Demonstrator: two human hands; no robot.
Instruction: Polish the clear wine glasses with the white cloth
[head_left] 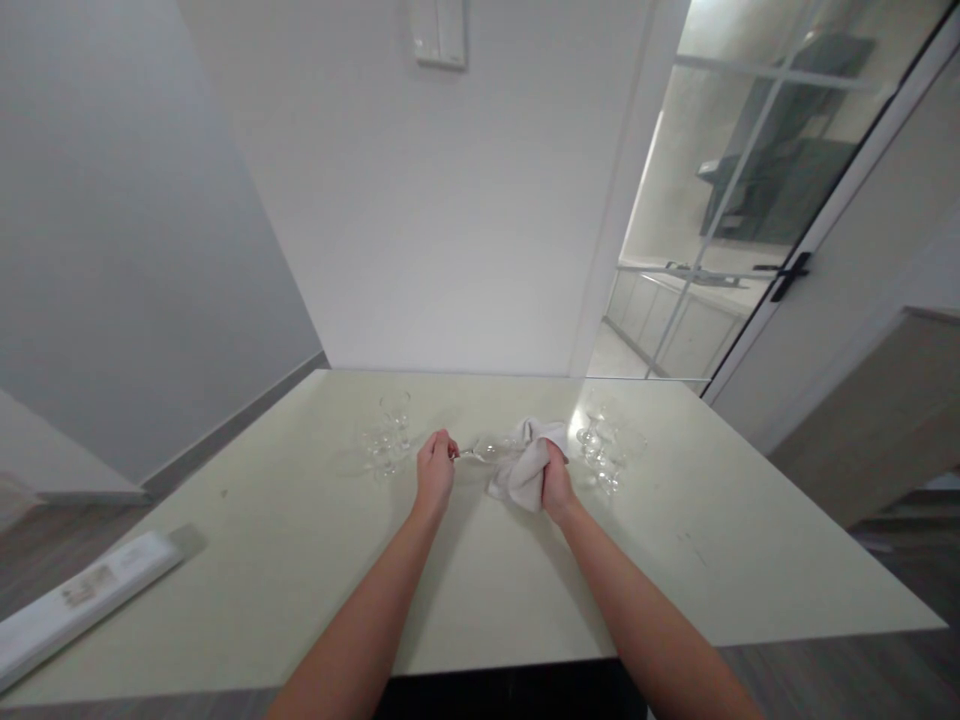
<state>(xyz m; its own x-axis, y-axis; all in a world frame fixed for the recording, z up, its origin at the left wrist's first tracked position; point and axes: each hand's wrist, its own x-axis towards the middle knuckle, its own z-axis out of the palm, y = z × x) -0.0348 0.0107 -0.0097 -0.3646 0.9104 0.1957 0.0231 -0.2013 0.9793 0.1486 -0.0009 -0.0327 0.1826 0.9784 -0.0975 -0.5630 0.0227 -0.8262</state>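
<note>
My left hand (434, 469) is closed in a pinch on the stem end of a clear wine glass (480, 450) that lies sideways just above the pale table (300, 560). My right hand (556, 478) is closed on a white cloth (525, 462), which is bunched around the bowl end of that glass. Both hands are over the far middle of the table. The part of the glass inside the cloth is hidden.
Clear stemmed glasses (386, 432) stand to the left of my hands, and more clear glasses (606, 445) to the right. A long white box (82, 597) lies at the table's left front edge. A white wall rises behind the table; a glass door (750, 190) is at the right.
</note>
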